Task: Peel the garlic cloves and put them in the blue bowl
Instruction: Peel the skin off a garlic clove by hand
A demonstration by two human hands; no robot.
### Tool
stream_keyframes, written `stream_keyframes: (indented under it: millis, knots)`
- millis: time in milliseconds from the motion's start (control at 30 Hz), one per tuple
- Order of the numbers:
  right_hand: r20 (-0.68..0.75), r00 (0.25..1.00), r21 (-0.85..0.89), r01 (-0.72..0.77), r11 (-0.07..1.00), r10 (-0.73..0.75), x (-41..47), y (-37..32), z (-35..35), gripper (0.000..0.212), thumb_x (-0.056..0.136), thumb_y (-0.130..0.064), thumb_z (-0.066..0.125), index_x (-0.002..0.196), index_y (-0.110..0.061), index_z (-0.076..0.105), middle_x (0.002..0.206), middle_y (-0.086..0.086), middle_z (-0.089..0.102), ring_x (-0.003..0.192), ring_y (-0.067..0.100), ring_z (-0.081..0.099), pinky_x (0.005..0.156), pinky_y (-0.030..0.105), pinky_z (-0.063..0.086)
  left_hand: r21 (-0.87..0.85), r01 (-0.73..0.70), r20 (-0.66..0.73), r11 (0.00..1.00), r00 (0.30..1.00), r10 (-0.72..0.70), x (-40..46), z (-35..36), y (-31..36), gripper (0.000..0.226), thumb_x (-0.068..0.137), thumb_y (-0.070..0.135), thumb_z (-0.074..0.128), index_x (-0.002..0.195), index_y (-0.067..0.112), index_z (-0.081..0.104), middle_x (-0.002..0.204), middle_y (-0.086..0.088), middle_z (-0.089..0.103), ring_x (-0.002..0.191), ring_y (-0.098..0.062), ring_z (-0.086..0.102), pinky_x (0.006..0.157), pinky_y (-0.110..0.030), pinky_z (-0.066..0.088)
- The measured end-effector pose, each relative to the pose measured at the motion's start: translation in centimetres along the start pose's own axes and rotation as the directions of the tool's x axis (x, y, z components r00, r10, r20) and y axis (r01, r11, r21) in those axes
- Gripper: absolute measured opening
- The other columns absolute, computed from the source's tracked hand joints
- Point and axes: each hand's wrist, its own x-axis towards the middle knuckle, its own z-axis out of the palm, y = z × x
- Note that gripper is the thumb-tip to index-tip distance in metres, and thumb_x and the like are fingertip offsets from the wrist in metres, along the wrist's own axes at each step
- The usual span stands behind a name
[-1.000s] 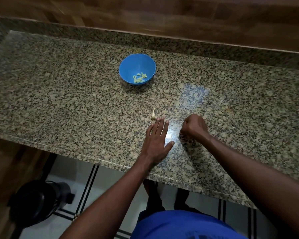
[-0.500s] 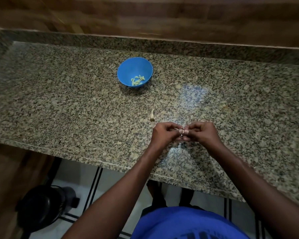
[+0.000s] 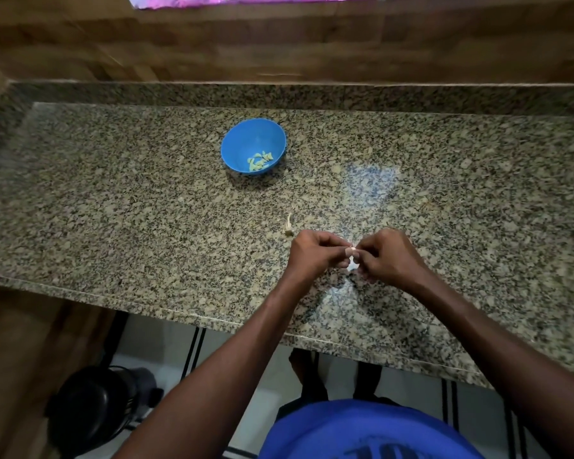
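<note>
A small pale garlic clove (image 3: 352, 262) is pinched between the fingertips of both hands just above the granite counter. My left hand (image 3: 315, 253) curls round it from the left and my right hand (image 3: 386, 256) from the right, fingertips meeting. Most of the clove is hidden by the fingers. The blue bowl (image 3: 253, 145) stands farther back on the counter, left of the hands, with several peeled yellowish cloves (image 3: 260, 160) inside. A dry garlic stem with root end (image 3: 289, 225) lies on the counter just beyond my left hand.
The granite counter (image 3: 113, 210) runs left to right with a raised back ledge and a wooden wall behind. Its front edge passes under my forearms. Below at the left, on the floor, stands a black round object (image 3: 93, 412).
One second ago my left hand lay flat on the counter and my right was a fist. Both hands have since come together and now pinch the clove between them.
</note>
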Motion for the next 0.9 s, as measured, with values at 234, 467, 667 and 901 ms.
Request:
stream_keyframes:
  millis: [234,467,667,901]
  knots:
    - [-0.044,0.965,-0.536,0.194,0.822,-0.257,-1.8,-0.1,2.6,0.016,0.098,-0.008,0.06,0.088,-0.005,0.072,0.06,-0.001,0.049,0.047,0.013,0.043,0.044,0.017,0.019,-0.06,0.18,-0.087,0.982,0.979,-0.184,-0.1,1.1,-0.2,0.006,0.083,-0.009,0.078,0.084,-0.003,0.076,0.087,-0.019,0.077,0.076,-0.026,0.077,0.073,-0.032,0.065]
    - [0.031,0.983,-0.469,0.174,0.866,-0.181,-1.8,-0.8,2.7,0.023,0.105,-0.01,0.049,0.094,-0.006,0.069,0.065,-0.003,0.051,0.049,0.009,0.045,0.045,0.014,0.023,-0.012,0.19,-0.147,0.982,0.971,-0.19,0.0,1.1,-0.6,0.009,0.086,-0.008,0.074,0.082,0.0,0.074,0.087,-0.019,0.076,0.074,-0.026,0.076,0.071,-0.031,0.065]
    - [0.407,0.905,0.528,-0.342,0.777,0.121,1.0,0.4,-2.1,0.019,0.1,-0.006,0.058,0.087,0.004,0.069,0.065,0.009,0.062,0.048,0.012,0.054,0.042,0.019,0.043,-0.094,-0.039,-0.039,0.995,0.999,0.035,-0.6,0.0,-0.8,0.015,0.086,0.004,0.079,0.099,-0.002,0.076,0.092,-0.014,0.077,0.08,-0.02,0.072,0.079,-0.033,0.062]
    - [0.527,0.838,0.688,-0.518,0.508,0.141,1.3,1.9,-1.0,0.019,0.103,-0.001,0.049,0.095,0.006,0.064,0.068,0.007,0.058,0.049,0.009,0.051,0.039,0.015,0.042,-0.172,0.0,-0.04,0.985,0.999,-0.007,-0.5,0.1,-0.6,0.013,0.087,-0.003,0.076,0.099,-0.006,0.075,0.09,-0.015,0.077,0.077,-0.019,0.073,0.075,-0.027,0.061]
